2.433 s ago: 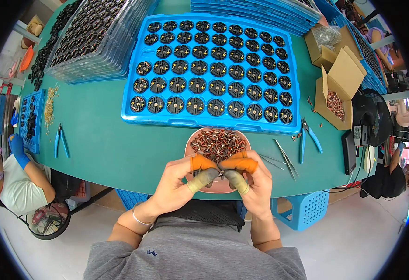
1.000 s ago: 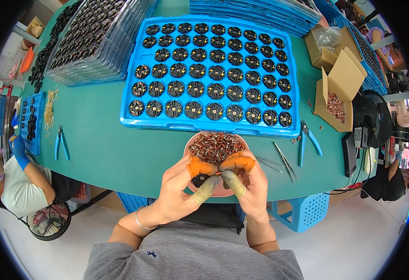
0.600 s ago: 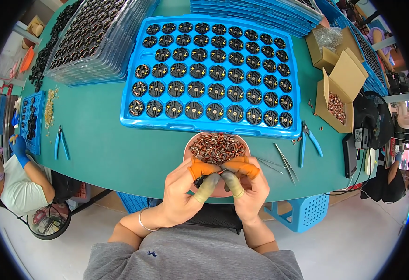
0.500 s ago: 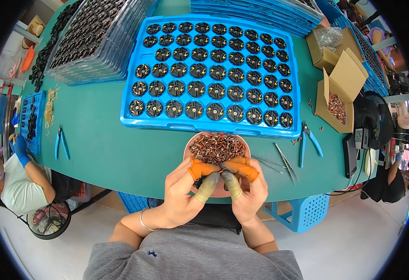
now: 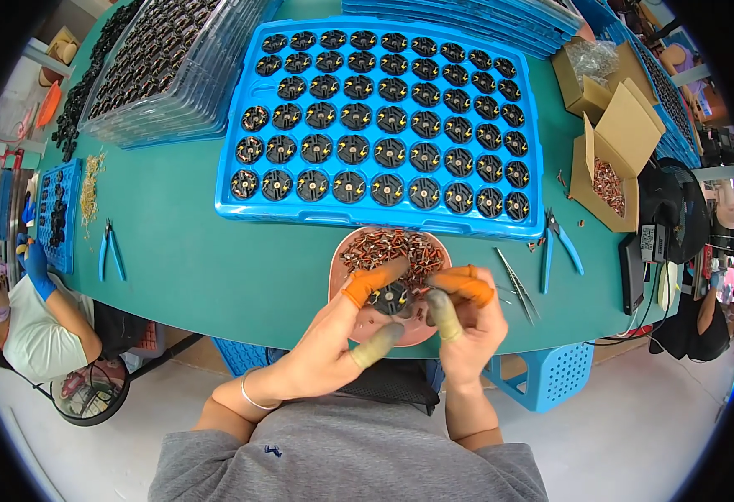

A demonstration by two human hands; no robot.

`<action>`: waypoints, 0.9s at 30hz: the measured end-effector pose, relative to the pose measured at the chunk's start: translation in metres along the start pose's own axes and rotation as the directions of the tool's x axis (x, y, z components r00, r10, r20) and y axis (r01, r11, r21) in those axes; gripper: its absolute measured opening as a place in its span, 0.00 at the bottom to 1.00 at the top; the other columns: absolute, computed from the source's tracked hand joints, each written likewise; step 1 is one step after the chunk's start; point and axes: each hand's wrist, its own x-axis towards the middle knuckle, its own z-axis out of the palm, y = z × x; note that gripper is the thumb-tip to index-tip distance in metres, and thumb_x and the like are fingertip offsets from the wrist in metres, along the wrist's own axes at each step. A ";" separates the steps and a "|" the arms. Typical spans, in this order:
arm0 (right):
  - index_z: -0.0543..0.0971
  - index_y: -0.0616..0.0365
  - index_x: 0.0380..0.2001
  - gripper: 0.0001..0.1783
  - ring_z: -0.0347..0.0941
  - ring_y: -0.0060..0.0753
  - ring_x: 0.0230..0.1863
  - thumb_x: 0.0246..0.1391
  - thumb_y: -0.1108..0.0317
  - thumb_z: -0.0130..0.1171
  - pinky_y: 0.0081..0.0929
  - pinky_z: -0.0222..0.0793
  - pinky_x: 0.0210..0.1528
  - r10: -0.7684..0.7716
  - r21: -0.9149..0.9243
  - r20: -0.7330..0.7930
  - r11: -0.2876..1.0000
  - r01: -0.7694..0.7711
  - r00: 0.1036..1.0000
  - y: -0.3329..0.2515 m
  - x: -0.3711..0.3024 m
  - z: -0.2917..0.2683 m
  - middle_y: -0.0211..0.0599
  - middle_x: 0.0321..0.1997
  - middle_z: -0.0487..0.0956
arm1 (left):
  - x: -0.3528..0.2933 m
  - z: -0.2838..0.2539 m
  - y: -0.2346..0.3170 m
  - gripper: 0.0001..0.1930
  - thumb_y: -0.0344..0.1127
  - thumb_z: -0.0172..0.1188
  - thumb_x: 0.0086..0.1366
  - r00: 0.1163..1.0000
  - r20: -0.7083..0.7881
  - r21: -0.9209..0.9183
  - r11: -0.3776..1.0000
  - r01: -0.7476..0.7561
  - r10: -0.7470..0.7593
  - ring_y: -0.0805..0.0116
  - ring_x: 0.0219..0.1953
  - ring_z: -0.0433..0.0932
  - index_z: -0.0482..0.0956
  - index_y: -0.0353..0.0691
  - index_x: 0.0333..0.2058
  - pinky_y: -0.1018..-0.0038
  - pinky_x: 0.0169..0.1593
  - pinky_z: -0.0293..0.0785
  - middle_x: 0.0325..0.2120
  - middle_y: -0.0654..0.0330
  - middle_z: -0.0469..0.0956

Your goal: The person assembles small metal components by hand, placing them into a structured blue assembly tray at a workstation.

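Over a pink bowl point(image 5: 334, 289) of small red-brown cylindrical parts point(image 5: 388, 248), my left hand point(image 5: 329, 347) holds a round black disc part point(image 5: 390, 298). The disc faces up, with its metal centre showing. Orange finger covers lie along its upper left side, and the pale thumb cover is lower down. Beside the disc, my right hand point(image 5: 467, 322) is closed at the fingertips on a small red-brown part point(image 5: 421, 292), slightly blurred. Beyond the bowl lies a blue tray point(image 5: 264, 94) with rows of similar black discs in round recesses.
Tweezers point(image 5: 515, 284) and blue-handled pliers point(image 5: 561, 247) lie right of the bowl; other pliers point(image 5: 110, 251) lie left. An open cardboard box point(image 5: 585, 180) of small parts stands at right. Clear stacked trays point(image 5: 166, 117) stand far left. A co-worker point(image 5: 45, 326) sits at left.
My hands, fingertips together before, have moved apart. The black disc, mostly hidden earlier, now shows in my left hand. My right hand has shifted right.
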 end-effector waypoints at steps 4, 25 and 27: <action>0.76 0.66 0.33 0.08 0.69 0.19 0.30 0.47 0.84 0.60 0.15 0.65 0.30 0.064 -0.003 0.184 0.998 -0.064 0.981 -0.012 0.003 -0.005 0.38 0.38 0.73 | -0.002 0.003 -0.010 0.28 0.21 0.60 0.58 0.995 -0.095 -0.047 0.999 -0.010 0.006 0.62 0.50 0.75 0.64 0.33 0.58 0.72 0.47 0.74 0.45 0.53 0.74; 0.74 0.67 0.35 0.09 0.72 0.23 0.34 0.49 0.82 0.59 0.17 0.68 0.33 0.059 -0.021 0.271 0.998 -0.055 0.961 -0.005 0.003 -0.001 0.38 0.41 0.69 | -0.002 -0.009 -0.004 0.25 0.20 0.64 0.55 0.996 -0.071 0.008 0.998 0.060 -0.060 0.71 0.39 0.81 0.72 0.35 0.53 0.77 0.42 0.78 0.41 0.56 0.78; 0.74 0.67 0.35 0.09 0.72 0.23 0.34 0.49 0.82 0.59 0.17 0.68 0.33 0.074 0.032 0.258 0.996 -0.085 0.963 -0.007 0.003 0.002 0.38 0.41 0.69 | -0.002 -0.009 -0.006 0.25 0.20 0.64 0.54 0.996 -0.082 0.023 0.999 0.030 -0.028 0.71 0.38 0.81 0.72 0.35 0.52 0.77 0.42 0.78 0.41 0.56 0.78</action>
